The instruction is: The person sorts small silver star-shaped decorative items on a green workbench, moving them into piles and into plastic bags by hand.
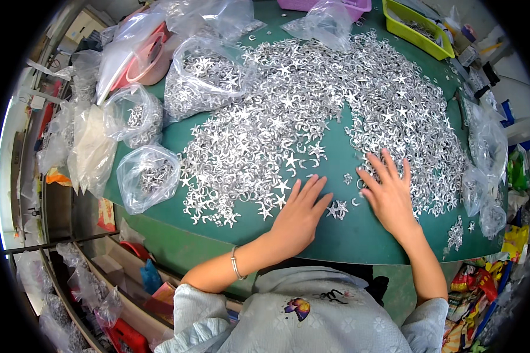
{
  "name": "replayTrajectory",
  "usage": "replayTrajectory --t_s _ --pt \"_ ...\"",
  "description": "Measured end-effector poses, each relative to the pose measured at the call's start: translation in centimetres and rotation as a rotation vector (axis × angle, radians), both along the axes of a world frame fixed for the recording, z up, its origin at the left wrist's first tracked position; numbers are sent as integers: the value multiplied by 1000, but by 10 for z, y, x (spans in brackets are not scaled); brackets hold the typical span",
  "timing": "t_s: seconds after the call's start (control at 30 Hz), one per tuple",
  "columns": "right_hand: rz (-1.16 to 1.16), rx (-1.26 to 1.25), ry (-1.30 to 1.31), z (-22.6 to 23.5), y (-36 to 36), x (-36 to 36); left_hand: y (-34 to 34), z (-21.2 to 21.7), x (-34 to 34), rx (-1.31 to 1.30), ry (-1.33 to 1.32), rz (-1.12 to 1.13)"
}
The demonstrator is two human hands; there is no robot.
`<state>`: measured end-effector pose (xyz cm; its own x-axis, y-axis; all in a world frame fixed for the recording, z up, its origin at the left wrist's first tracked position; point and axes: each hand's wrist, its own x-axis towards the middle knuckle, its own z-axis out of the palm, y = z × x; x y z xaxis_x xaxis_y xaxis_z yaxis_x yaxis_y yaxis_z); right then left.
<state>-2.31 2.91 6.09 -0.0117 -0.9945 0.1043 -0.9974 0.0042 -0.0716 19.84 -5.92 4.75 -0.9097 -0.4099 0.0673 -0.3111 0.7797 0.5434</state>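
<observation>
Small silvery metal charms, many shaped like stars and crescents, lie in a big heap (265, 129) on the green tabletop (335, 159). A second lobe of charms (406, 112) spreads on the right, joined to the first at the far side. My left hand (299, 216) rests at the near edge of the left heap, fingers stretched out, palm down. A few charms (337, 209) lie just beyond its fingertips. My right hand (390, 197) is spread over the near left edge of the right heap, its fingertips among the charms. Neither hand grips anything I can see.
Clear plastic bags of charms (203, 76) stand at the left, with smaller bags (150, 176) nearer. A pink basin (147, 62) sits behind them. A yellow-green tray (418, 29) and a purple tray (327, 6) are at the far edge. Plastic bags (486, 159) hang over the right edge.
</observation>
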Motion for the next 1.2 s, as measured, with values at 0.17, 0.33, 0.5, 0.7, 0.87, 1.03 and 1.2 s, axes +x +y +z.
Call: replayTrajectory --t_s 0.17,0.33,0.5,0.7,0.87,1.03,1.2 --pt "102 -8 -255 11 15 30 -33 -3 -21 -197 -9 191" --pt "122 -39 -154 -9 32 20 -23 -7 -11 -184 -89 78" --pt "-154 -219 -25 -5 45 -4 6 0 21 0 -34 4" --pt "4 -136 -271 6 -1 32 17 1 19 65 86 132" --pt "160 50 -225 -6 -15 49 20 -3 27 -28 36 208" --pt "187 207 -314 12 18 49 17 0 38 -22 141 259" --pt "225 257 -300 13 43 61 36 -4 34 -46 54 154"
